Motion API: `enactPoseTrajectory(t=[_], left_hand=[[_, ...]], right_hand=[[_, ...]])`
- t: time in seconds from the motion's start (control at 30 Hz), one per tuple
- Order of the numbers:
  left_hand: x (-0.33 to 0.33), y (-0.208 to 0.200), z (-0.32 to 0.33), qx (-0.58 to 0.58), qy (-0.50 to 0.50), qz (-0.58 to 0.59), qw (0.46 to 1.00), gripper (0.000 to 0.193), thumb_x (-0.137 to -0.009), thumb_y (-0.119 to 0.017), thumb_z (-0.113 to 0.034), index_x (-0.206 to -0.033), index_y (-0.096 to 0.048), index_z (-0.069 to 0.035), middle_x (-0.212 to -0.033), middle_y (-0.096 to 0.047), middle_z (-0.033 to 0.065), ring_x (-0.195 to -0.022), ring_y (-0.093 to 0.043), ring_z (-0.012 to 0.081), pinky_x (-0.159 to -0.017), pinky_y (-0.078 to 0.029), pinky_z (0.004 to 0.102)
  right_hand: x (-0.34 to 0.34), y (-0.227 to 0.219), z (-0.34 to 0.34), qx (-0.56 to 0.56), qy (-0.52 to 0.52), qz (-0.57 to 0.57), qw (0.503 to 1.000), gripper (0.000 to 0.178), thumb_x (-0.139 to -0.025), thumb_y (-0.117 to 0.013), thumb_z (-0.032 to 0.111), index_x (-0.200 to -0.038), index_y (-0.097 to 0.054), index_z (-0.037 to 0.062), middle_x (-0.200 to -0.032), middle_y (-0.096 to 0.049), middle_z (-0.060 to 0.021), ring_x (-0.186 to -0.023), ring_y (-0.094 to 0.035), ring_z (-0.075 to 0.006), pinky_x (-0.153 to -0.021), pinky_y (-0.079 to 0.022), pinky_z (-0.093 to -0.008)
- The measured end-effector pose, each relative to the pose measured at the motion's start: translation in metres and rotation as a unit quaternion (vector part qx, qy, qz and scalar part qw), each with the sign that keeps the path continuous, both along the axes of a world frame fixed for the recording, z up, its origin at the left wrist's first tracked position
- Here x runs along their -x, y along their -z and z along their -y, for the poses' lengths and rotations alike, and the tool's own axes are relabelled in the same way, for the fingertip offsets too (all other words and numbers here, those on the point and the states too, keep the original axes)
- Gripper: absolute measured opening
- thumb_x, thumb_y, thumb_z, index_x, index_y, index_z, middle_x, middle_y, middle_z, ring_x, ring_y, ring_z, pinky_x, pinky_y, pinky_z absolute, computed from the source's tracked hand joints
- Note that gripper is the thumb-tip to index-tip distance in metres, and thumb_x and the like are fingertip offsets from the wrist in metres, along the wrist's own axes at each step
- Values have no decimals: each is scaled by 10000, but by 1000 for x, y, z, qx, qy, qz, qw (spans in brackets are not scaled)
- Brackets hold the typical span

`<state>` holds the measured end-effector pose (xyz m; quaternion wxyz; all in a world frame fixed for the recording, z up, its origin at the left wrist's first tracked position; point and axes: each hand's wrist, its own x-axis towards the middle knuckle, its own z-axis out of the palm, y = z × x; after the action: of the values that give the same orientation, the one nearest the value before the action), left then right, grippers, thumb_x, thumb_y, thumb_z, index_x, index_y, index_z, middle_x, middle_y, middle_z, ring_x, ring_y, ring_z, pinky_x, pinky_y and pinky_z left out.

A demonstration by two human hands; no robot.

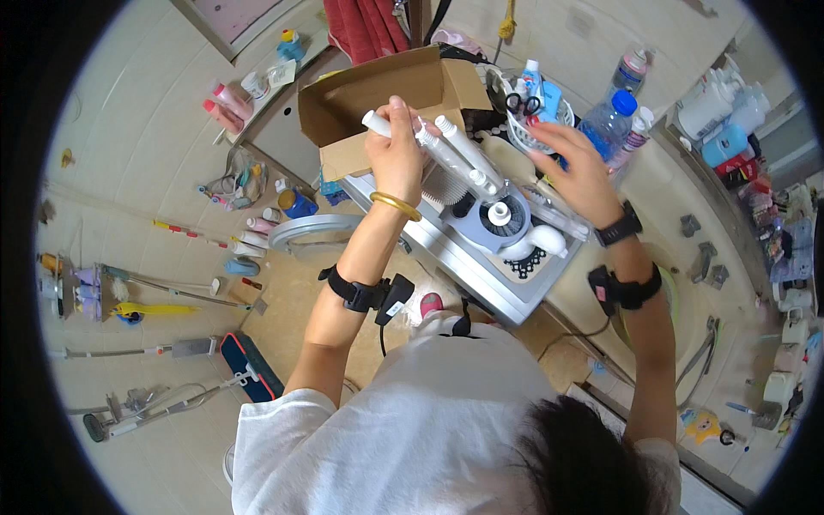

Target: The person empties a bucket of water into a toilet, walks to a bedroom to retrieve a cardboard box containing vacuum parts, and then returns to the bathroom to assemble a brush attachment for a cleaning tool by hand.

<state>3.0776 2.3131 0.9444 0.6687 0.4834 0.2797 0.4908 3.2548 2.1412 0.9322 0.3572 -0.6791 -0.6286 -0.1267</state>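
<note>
The grey-white machine top [521, 299] is crowded from its far edge almost to its near corner, and is set in a tiled bathroom. Its right side is flanked by a pale bathtub [678, 219]; its front is bordered by tan floor [283, 296], onto which the round door [316, 226] is swung out. Along the left wall, long-handled tools are lined up, a flat mop [251, 367] among them. A red cloth [365, 30] is hung beyond the far edge.

The far left corner is taken up by an open cardboard box [343, 109]; along the far edge a white basket [520, 136] is placed, with scissors [524, 105] in it. Toward the near corner a blue-grey brush head [485, 230] is laid, with a white rounded part [544, 241] beside it.

A white tube [376, 124] is gripped in the closed left hand [396, 156] above the machine top, near the box — whether the clear-wrapped tubes [446, 156] beside it are also held cannot be told. The right hand [577, 169] is held open, fingers loosely bent, over the right edge. A narrow bare strip is left along the front edge; more room is offered over the tub.
</note>
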Motion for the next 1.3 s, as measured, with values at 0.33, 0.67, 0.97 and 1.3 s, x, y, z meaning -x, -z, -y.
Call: enactPoseTrajectory(t=[0.33,0.67,0.97,1.3], left_hand=[[-13,9,-2,-34,-8,12,999,313,-982,-489,-339,-833,-531,-67,-649,-524,-12,-513,-461,52,-452,-350,200],[-9,14,-9,-105,83,3,991,297,-979,-495,-344,-899,-581,-71,-790,-542,-32,-626,-426,27,-561,-351,183],[-14,16,-6,-121,122,-11,985,292,-984,-490,-319,-920,-590,-52,-823,-546,-27,-670,-431,39,-607,-359,190],[-7,15,-8,-151,138,-52,977,327,-984,-485,-330,-929,-587,-24,-803,-554,-7,-654,-468,55,-608,-392,202]], right_hand=[[26,-22,-69,-124,-177,-512,831,207,-981,-484,185,-1067,-550,9,-976,-649,-97,-902,-633,-145,-827,-499,-270],[19,-23,-70,161,-168,-218,948,223,-843,-683,158,-1024,-658,31,-889,-669,-40,-801,-613,-99,-752,-489,-260],[14,1,-65,287,-108,-193,932,373,-771,-747,311,-962,-620,17,-891,-665,-84,-780,-619,-166,-708,-476,-316],[4,14,-60,351,-137,-387,841,213,-848,-644,182,-990,-587,34,-754,-613,-50,-607,-575,-88,-518,-447,-232]])
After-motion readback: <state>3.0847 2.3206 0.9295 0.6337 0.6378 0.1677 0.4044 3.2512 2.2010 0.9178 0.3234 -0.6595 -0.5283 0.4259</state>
